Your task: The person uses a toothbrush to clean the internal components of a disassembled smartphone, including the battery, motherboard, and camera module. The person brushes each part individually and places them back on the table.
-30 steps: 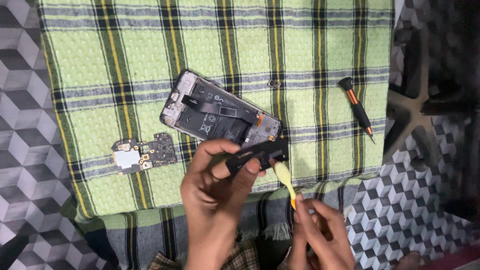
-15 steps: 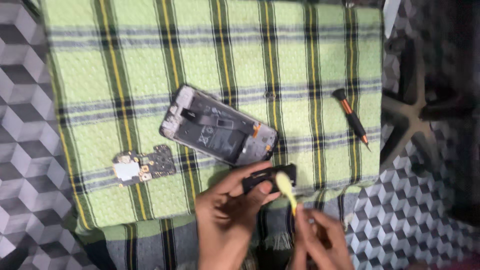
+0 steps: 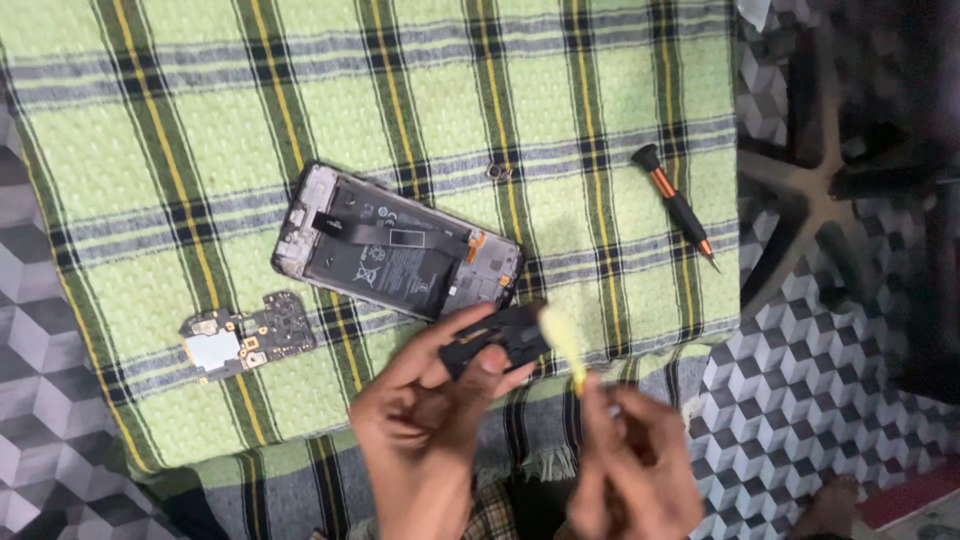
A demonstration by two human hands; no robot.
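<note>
We see a green checked cloth (image 3: 400, 90) with yellow and dark stripes spread over a floor (image 3: 800, 400) patterned in grey, black and white cubes. At the near edge its grey border ends in a short pale fringe (image 3: 545, 462). To the right, in dim light, stands the dark star-shaped base of a chair (image 3: 830, 190), and a strip of reddish surface (image 3: 910, 490) shows in the lower right corner.
</note>
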